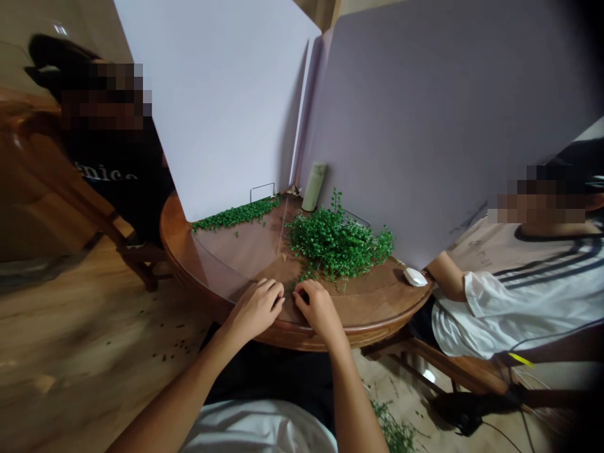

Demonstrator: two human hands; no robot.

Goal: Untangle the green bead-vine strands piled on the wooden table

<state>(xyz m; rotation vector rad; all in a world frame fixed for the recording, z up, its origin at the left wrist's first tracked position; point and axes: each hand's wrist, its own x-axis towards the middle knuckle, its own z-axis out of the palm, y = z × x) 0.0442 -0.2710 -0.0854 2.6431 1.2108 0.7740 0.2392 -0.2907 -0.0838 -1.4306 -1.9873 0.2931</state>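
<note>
Left hand [255,309] and right hand [319,308] are curling narrow on the wooden surface [358,321], any grip hidden; green plant pile [337,242] is sitting just beyond the right hand, sprigs trailing almost against it.

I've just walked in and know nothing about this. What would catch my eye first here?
The bushy mound of small-leaved green sprigs stands out most, heaped on a round wooden table before two tall pale boards. A thin green strip runs along the foot of the left board. At the table's near edge, the person's left hand and right hand curl just below the mound.
</note>
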